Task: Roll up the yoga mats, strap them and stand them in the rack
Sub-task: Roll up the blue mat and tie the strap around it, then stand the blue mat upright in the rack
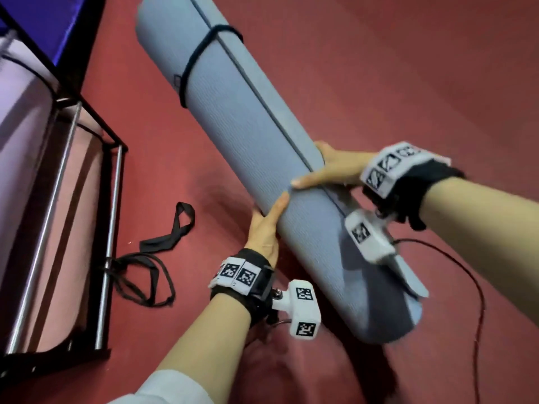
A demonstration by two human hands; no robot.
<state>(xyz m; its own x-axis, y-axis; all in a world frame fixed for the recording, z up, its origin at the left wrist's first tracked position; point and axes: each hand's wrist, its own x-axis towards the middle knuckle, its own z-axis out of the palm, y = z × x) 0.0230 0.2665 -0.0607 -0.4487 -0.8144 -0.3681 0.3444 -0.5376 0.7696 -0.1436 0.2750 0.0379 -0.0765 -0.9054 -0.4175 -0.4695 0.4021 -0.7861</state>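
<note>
Around the lower half of the rolled mat (248, 126) the fingers curled tight, the left hand (264, 228) gripping from beneath and the right hand (338, 167) from the far side. The mat hung tilted above the red floor (408, 83) with a black strap (201, 53) round its upper end. The rack (110, 135) stood to the left, with loose straps (163, 246) beside it.

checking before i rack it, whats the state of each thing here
blue mat: rolled, held tilted off the floor, near end's flap loose
black strap: looped round the mat's far end
left hand: grips the mat from below
right hand: grips the mat from the other side
loose straps: lying on the floor, unused
rack: holds a rolled pink mat
</note>
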